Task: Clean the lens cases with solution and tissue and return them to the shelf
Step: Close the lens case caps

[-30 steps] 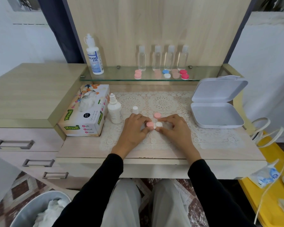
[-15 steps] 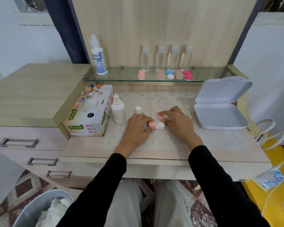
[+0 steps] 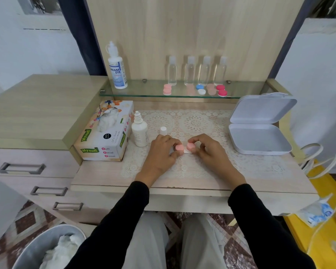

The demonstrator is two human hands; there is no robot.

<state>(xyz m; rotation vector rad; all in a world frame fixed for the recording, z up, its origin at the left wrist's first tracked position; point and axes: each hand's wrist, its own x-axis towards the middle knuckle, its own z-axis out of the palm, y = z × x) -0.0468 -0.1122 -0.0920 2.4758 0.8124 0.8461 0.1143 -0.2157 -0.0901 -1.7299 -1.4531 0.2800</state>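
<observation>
A lens case (image 3: 187,151) with a white body lies on the lace mat (image 3: 194,123). My left hand (image 3: 161,152) grips its left end, which wears a pink cap (image 3: 179,147). My right hand (image 3: 208,150) pinches a second pink cap (image 3: 190,146) over the case's right well. A small white solution bottle (image 3: 139,131) stands uncapped to the left, its white cap (image 3: 163,131) upright on the mat. The tissue box (image 3: 105,133) sits left of the bottle. Several other lens cases (image 3: 202,89) lie on the glass shelf (image 3: 140,92).
A large Dream Eye bottle (image 3: 116,68) and several clear bottles (image 3: 198,70) stand on the shelf. An open white box (image 3: 260,131) sits at the right. A metal bin (image 3: 47,247) with used tissue is at lower left. Yellow surface with cables at the right.
My right hand reached back for the loose pink cap lying on the mat, picked it up and brought it onto the case's open white well. My left hand stayed on the case.
</observation>
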